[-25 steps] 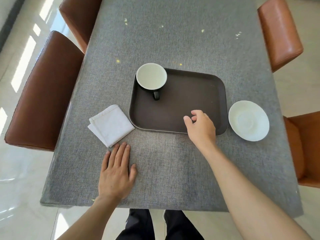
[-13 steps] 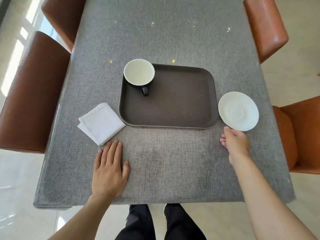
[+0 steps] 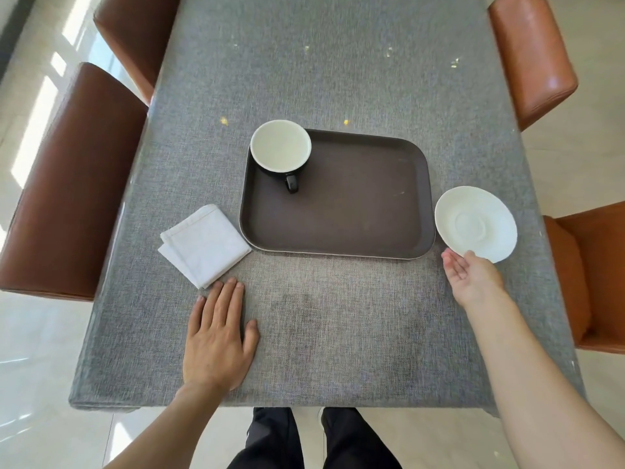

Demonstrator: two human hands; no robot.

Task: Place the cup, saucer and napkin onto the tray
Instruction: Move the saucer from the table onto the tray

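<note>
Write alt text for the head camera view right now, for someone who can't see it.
The person's right hand reaches palm-up under the near edge of a round white saucer, right of a dark brown rectangular tray. A black cup with a white interior stands in the tray's far left corner. The left hand lies flat on the grey tablecloth near a folded white napkin.

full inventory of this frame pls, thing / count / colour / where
tray: 1, dark brown, table centre
cup: 1, black outside, white inside, tray's far left corner, handle toward the person
saucer: 1, white, just right of tray, near edge at right hand's fingers
napkin: 1, white, folded, on table left of tray
table: 1, grey cloth cover
chairs: 4 partly in view, brown leather, two each side
left hand: flat on table, near napkin's corner
right hand: palm up, at saucer's near edge
legs: dark trousers, below table edge
</note>
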